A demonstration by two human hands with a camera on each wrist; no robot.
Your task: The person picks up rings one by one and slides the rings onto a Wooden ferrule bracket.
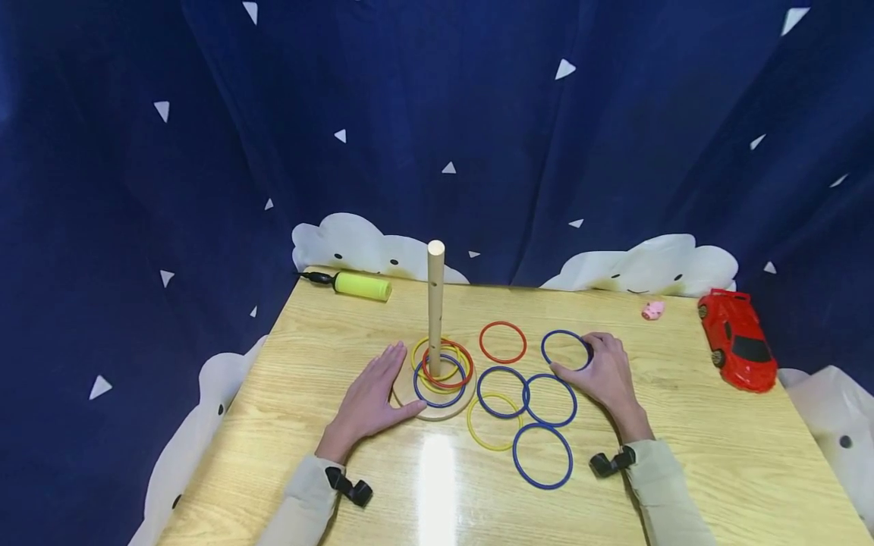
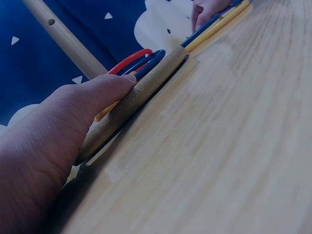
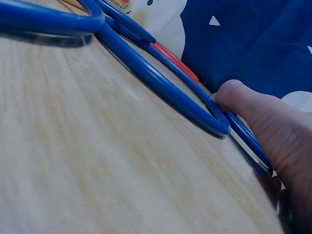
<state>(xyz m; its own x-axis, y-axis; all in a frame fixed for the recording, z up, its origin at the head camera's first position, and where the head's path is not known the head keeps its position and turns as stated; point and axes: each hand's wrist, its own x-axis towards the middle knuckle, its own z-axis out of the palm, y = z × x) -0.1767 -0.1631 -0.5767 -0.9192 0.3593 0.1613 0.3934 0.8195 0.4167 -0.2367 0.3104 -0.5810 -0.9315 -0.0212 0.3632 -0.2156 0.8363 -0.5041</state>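
A wooden post (image 1: 435, 311) stands upright on a round wooden base (image 1: 404, 388). Red, yellow and blue rings lie stacked round its foot. My left hand (image 1: 369, 398) rests at the left side of the base, fingers extended and thumb along the near rim; in the left wrist view, the thumb lies against the base beside the rings. On the right, my right hand (image 1: 608, 375) holds the right side of a blue ring (image 1: 561, 331) lying flat, with fingers at its far right and thumb at its near edge. The right fingertips are partly hidden.
Between the hands lie a red ring (image 1: 503, 323), a yellow ring (image 1: 493, 448) and several blue rings (image 1: 542, 486), some overlapping. A yellow-green hand pump (image 1: 362, 285) lies at the back left. A small pink pig (image 1: 652, 309) and a red toy car (image 1: 740, 341) sit at the back right.
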